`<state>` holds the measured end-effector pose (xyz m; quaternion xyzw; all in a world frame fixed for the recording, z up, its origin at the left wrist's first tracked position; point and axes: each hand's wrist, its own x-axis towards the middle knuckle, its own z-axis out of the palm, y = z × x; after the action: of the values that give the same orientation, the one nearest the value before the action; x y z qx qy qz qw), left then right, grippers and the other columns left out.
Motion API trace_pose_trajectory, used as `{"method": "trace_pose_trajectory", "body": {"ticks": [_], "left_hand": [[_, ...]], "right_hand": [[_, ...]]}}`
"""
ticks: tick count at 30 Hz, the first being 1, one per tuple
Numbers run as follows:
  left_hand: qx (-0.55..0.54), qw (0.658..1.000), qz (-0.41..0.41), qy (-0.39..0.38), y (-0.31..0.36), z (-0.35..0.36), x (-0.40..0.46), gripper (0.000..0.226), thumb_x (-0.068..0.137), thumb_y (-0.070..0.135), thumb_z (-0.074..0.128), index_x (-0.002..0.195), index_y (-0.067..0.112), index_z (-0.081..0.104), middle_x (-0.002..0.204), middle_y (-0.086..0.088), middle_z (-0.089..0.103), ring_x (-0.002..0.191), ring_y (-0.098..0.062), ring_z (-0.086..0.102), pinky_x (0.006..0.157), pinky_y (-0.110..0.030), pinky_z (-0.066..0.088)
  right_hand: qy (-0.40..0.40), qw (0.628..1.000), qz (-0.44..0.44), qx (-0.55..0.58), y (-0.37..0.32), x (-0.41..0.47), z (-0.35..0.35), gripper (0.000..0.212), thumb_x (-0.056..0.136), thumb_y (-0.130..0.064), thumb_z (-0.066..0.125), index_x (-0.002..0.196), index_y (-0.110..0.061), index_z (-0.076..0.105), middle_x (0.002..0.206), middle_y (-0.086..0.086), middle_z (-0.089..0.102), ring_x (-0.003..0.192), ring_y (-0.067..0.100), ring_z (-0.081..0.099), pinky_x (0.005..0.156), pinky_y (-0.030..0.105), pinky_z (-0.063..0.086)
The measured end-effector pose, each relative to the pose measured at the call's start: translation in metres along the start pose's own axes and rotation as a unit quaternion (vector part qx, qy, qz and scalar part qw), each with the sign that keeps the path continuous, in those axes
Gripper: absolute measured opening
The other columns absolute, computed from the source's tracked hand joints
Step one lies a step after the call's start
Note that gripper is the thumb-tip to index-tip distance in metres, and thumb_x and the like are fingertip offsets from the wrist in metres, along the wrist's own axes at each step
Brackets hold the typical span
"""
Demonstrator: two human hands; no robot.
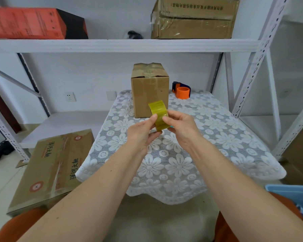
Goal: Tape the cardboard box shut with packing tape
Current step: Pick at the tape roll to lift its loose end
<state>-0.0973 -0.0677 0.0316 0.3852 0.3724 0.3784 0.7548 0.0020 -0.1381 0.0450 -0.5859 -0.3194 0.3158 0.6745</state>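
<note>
A: White lace tablecloth (191, 154) on table, metal shelving (122, 45) behind.
B: Hands?
A: Left hand (141, 132) and right hand (179, 125) both pinch yellow packing tape roll (159, 114), held above the cloth.
B: Box?
A: Cardboard box (150, 91) upright beyond the hands, flaps closed. Orange tape dispenser (181, 90) just right of it.

Both forearms are bare from the bottom edge up to the wrists — no sleeves, watch, bands or rings show — and the left hand (141, 130) and right hand (179, 126) are ungloved with short, plain nails, while orange-red cloth covers both thighs.
</note>
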Motion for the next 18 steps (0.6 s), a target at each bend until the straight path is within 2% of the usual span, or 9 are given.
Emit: {"method": "trace_pose_trajectory", "body": {"ticks": [4,6,9,12,15,18], "left_hand": [[0.010,1.000,-0.011,-0.015,0.000,0.001,-0.002,0.038,0.077,0.019,0.076,0.106,-0.002,0.063,0.097,-0.016,0.073,0.082,-0.029,0.073,0.078,-0.038,0.060],[0.012,1.000,-0.014,-0.025,0.000,0.002,-0.005,0.038,0.078,0.017,0.076,0.106,-0.004,0.063,0.099,-0.018,0.072,0.084,-0.029,0.073,0.074,-0.037,0.060],[0.034,0.999,-0.003,-0.035,0.001,0.003,-0.006,0.031,0.077,0.010,0.076,0.102,-0.004,0.065,0.102,-0.020,0.069,0.089,-0.031,0.071,0.073,-0.035,0.061],[0.062,0.997,-0.001,-0.044,0.004,0.003,-0.008,0.019,0.075,-0.005,0.072,0.092,0.000,0.066,0.098,-0.021,0.068,0.090,-0.039,0.069,0.070,-0.032,0.060],[0.082,0.995,-0.006,-0.058,0.003,0.004,-0.012,0.024,0.073,-0.010,0.072,0.094,-0.001,0.067,0.101,-0.024,0.069,0.087,-0.039,0.070,0.071,-0.034,0.060],[0.101,0.994,0.005,-0.047,0.002,0.006,-0.015,0.023,0.073,0.001,0.076,0.095,0.002,0.067,0.093,-0.017,0.070,0.076,-0.030,0.071,0.066,-0.029,0.061]], "right_hand": [[0.070,0.996,0.040,0.026,-0.002,0.000,0.005,0.003,0.082,-0.021,0.071,0.083,-0.018,0.069,0.090,0.002,0.070,0.089,0.015,0.064,0.078,0.026,0.049],[0.094,0.994,0.047,0.034,-0.004,0.002,0.005,0.008,0.081,-0.023,0.073,0.077,-0.020,0.067,0.085,-0.001,0.068,0.085,0.012,0.063,0.085,0.029,0.048],[0.099,0.993,0.049,0.048,-0.002,0.004,0.003,0.006,0.081,-0.019,0.072,0.078,-0.019,0.067,0.087,0.001,0.069,0.093,0.017,0.063,0.092,0.033,0.047],[0.132,0.989,0.048,0.056,0.000,0.005,0.002,0.005,0.081,-0.019,0.072,0.080,-0.018,0.068,0.101,0.007,0.070,0.105,0.023,0.063,0.101,0.040,0.047],[0.157,0.985,0.047,0.061,-0.002,0.006,0.002,0.009,0.081,-0.020,0.073,0.076,-0.021,0.065,0.099,0.004,0.068,0.106,0.022,0.062,0.100,0.041,0.048],[0.155,0.985,0.048,0.061,-0.005,0.006,0.003,0.014,0.081,-0.020,0.072,0.072,-0.023,0.062,0.088,-0.002,0.065,0.101,0.021,0.062,0.098,0.040,0.049]]}}
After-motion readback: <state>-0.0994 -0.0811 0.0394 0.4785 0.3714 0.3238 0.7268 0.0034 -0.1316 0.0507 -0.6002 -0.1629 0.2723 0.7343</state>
